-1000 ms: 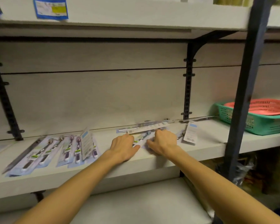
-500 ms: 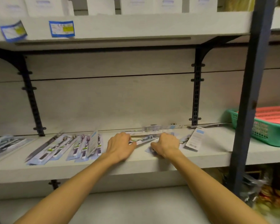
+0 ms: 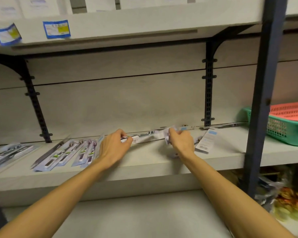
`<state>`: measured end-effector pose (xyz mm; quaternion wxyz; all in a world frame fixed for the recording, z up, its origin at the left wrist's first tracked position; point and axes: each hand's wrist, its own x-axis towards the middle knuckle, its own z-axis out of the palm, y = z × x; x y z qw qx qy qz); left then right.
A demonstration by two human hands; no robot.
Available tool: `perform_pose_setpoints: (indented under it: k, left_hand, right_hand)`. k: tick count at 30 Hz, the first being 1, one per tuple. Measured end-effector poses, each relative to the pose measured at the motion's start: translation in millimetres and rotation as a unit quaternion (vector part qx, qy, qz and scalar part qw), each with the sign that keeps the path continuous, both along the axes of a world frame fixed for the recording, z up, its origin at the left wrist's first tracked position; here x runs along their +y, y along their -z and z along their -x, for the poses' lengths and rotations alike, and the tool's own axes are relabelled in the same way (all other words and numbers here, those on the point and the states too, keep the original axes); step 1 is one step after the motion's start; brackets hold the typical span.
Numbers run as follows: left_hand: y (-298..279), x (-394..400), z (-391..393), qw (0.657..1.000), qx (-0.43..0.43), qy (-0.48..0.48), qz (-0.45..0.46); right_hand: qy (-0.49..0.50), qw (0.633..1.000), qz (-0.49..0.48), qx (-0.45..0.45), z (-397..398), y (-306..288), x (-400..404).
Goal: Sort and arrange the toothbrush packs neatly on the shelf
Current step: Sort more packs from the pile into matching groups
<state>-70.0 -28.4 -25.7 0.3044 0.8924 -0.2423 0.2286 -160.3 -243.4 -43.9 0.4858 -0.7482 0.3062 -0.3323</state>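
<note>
The left hand [image 3: 113, 148] has its grip closed on one toothbrush pack [image 3: 130, 139], thumb and curled fingers pinching its near end while the rest of the pack runs to the right along the back of the shelf [image 3: 144, 162]. The right hand [image 3: 181, 143] likewise grips a second pack [image 3: 167, 137], fingers curled round its edge so that the card stands raised off the shelf board; blur hides its exact tilt. Both hands sit at the far part of the shelf, near the back wall, apart from each other with bare board between them.

Just right of the right hand, a face-down pack [image 3: 206, 140] lies flat with its barcode toward the near edge. Left of the left hand, a row of packs [image 3: 67, 153] lies side by side, slanted, with brush heads pointing far and right; the nearest one touches or slips behind the left hand. Further left, more packs [image 3: 9, 154] lie at the frame's edge.

At the far right of the shelf stands a green basket [image 3: 282, 133] with a red basket [image 3: 291, 110] nested in it, partly behind a dark upright post [image 3: 261, 100]. Blue-edged labels [image 3: 56, 29] hang on the upper shelf's front.
</note>
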Motion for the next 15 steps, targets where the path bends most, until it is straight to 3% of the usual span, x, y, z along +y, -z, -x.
perform_pose_setpoints:
  k: [5, 9, 15]
  left_hand:
    - [6, -2, 2, 0.993, 0.043, 0.026, 0.107]
    - [11, 16, 4, 0.977, 0.057, 0.071, 0.192]
    - [13, 80, 7, 0.948, 0.052, 0.147, 0.279]
  right_hand:
    - [0.023, 0.993, -0.073, -0.085, -1, 4, 27]
    - [-0.018, 0.989, -0.02, -0.147, -4, 12, 61]
    - [-0.03, 0.984, 0.065, -0.164, -19, 15, 114]
